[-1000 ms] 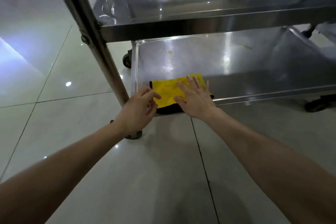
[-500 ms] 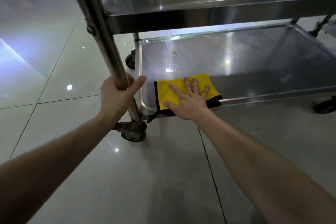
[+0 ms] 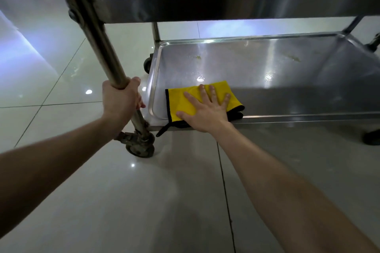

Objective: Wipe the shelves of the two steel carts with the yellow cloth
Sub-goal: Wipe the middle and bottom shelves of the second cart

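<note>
The left hand [image 3: 121,98] is closed around the steel cart's corner post [image 3: 98,35], low down, just above the caster [image 3: 140,148]. The right hand [image 3: 205,109] lies flat with fingers spread, palm pressed on the yellow cloth [image 3: 185,104]. The cloth (folded, with a dark edging and a dark underside) sits at the near left corner of the bottom shelf [image 3: 267,80], its near edge draped over the shelf's front rim. Small yellowish smears [image 3: 294,57] show farther back on the shelf. An upper shelf [image 3: 226,6] hangs above, over a glossy tiled floor [image 3: 144,201].
</note>
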`<state>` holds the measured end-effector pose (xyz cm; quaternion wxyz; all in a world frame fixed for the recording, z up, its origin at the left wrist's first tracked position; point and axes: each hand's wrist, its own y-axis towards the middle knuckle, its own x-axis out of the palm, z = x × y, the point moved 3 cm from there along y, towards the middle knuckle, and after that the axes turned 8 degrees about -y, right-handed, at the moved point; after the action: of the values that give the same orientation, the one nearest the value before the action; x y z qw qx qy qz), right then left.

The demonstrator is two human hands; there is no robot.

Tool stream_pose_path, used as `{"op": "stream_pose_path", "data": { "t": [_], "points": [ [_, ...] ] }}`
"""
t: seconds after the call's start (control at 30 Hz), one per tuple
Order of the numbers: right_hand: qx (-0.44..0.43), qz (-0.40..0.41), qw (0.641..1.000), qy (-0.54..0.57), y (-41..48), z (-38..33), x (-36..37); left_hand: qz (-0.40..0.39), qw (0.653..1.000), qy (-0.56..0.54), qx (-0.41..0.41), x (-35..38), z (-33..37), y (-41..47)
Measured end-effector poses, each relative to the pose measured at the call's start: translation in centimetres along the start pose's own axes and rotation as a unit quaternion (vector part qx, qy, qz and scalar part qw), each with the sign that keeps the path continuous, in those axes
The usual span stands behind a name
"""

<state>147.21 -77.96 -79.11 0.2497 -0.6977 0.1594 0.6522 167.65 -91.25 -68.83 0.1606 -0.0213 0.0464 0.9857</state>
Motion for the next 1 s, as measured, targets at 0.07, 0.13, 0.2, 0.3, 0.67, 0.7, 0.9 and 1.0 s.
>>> {"op": "stream_pose_path", "data": {
  "t": [0.07, 0.13, 0.2, 0.3, 0.67, 0.7, 0.9, 1.0],
  "points": [
    [0.000, -0.001, 1.000, -0.002, 0.2, 2.4, 0.0, 0.006, 1.000, -0.003, -0.001, 0.1, -0.1, 0.1],
    [0.021, -0.005, 1.000, 0.001, 1.0, 5.4, -0.2, 0.006, 1.000, -0.004, 0.004, 0.3, -0.1, 0.1],
    [0.050, -0.017, 0.999, 0.008, 2.4, 8.2, -0.5, 0.004, 1.000, -0.009, 0.007, 0.4, -0.2, 0.1],
    [0.074, -0.037, 0.997, 0.004, 5.3, 10.4, -1.0, 0.012, 1.000, -0.015, 0.013, 0.5, -0.4, 0.1],
    [0.015, -0.029, 0.999, -0.014, 14.0, -2.6, -2.6, 0.052, 0.997, -0.044, 0.021, 1.0, -0.9, 0.4],
    [0.002, -0.028, 1.000, -0.014, 13.5, -4.2, -2.4, 0.053, 0.997, -0.045, 0.019, 1.1, -0.9, 0.4],
    [-0.059, -0.023, 0.998, -0.009, 7.6, -8.8, -1.1, 0.049, 0.997, -0.065, -0.007, 1.4, -0.2, 0.3],
    [-0.088, -0.030, 0.996, 0.000, 4.0, -8.9, -0.5, 0.045, 0.997, -0.065, -0.019, 1.5, 0.2, 0.2]
  ]
}}
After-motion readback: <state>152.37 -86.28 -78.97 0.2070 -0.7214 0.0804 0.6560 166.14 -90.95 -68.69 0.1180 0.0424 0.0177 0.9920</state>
